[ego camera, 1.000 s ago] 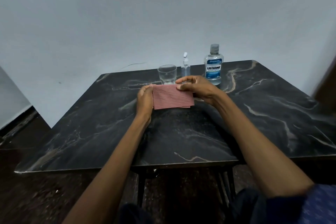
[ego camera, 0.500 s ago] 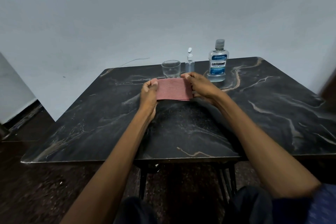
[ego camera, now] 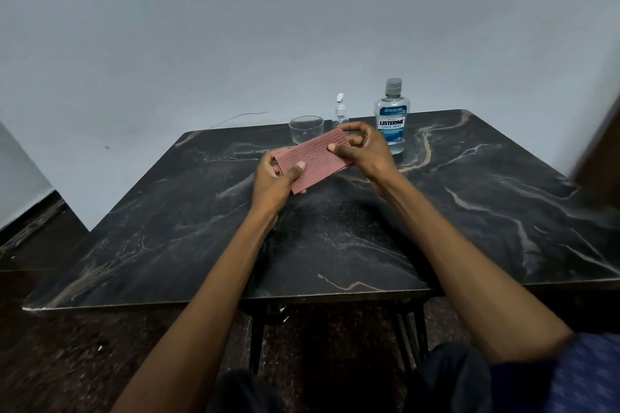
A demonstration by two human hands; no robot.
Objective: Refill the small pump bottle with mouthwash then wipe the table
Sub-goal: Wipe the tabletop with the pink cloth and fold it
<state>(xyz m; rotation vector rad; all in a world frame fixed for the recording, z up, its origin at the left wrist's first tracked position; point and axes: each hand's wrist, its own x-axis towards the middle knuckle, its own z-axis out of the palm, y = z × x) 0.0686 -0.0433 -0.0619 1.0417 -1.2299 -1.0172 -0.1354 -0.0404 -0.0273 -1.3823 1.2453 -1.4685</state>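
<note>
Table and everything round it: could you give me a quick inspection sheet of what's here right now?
Surface: dark marble-look table, no spill visible.
Job's things: mouthwash bottle upright, capped; small pump bottle upright beside it; folded pink cloth held above the table.
Clutter: clear drinking glass, looks empty.
Grippers: left hand and right hand pinch opposite ends of the cloth.
Cables: thin wire against the wall behind the table.
Surroundings: plain pale wall, dark floor.
</note>
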